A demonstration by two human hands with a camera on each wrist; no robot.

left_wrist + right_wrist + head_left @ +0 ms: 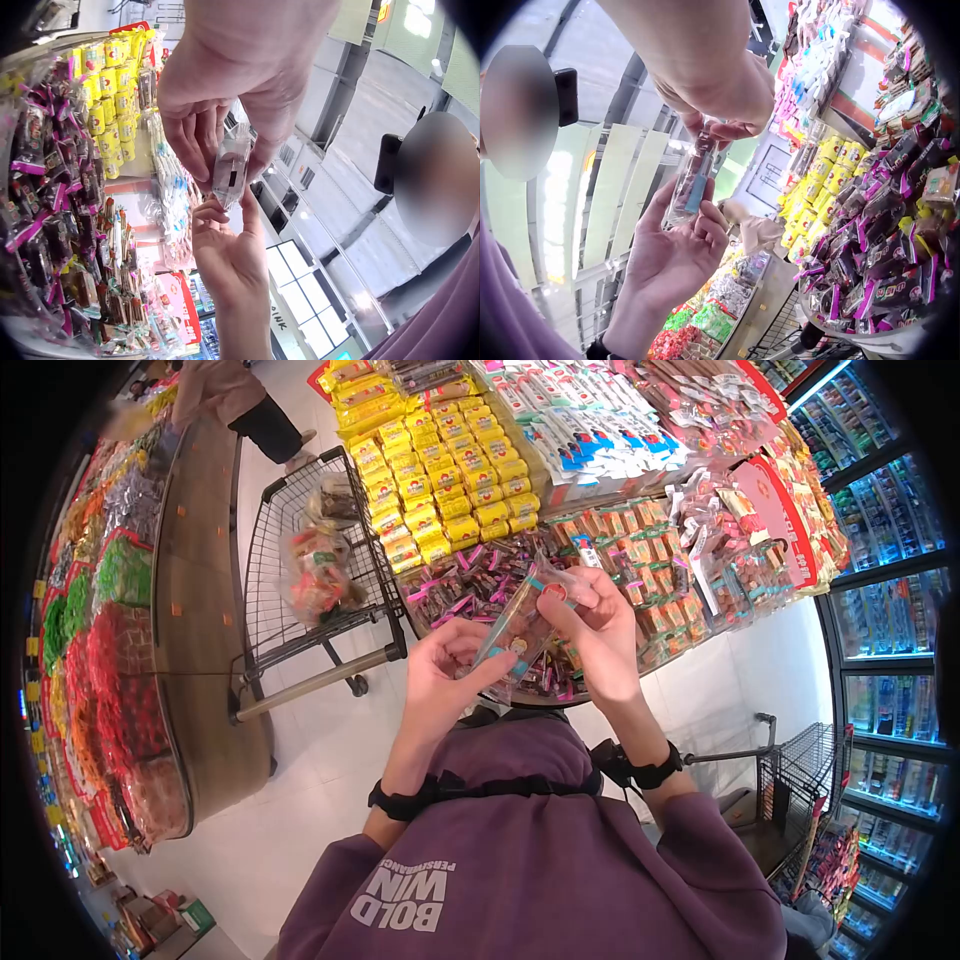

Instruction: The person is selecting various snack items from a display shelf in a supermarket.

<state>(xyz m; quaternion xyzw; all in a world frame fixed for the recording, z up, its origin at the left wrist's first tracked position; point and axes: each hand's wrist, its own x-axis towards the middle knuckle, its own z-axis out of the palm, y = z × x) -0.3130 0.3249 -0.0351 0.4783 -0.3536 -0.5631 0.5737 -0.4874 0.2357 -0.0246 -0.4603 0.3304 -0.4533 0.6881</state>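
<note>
Held up in front of the chest, a small clear-wrapped snack packet (528,622) with teal strips and brownish contents is gripped at both ends. My left hand (447,665) pinches its lower left end, thumb laid along the wrapper. At the upper right end, my right hand (600,632) pinches it between thumb and fingers. A pale back with a small dark rectangle shows on the packet (231,169) in the left wrist view. Below the hands lie dark snack packets (465,588) with pink ends and rows of brown packets (640,550) with green edges.
Yellow packets (450,475) and white-and-blue packets (600,430) fill the display's far side. A shopping cart (300,550) with bagged goods stands left, beside a counter of bagged sweets (125,650). Another cart (800,770) is at right, near lit shelves (890,600). A person (235,405) stands at upper left.
</note>
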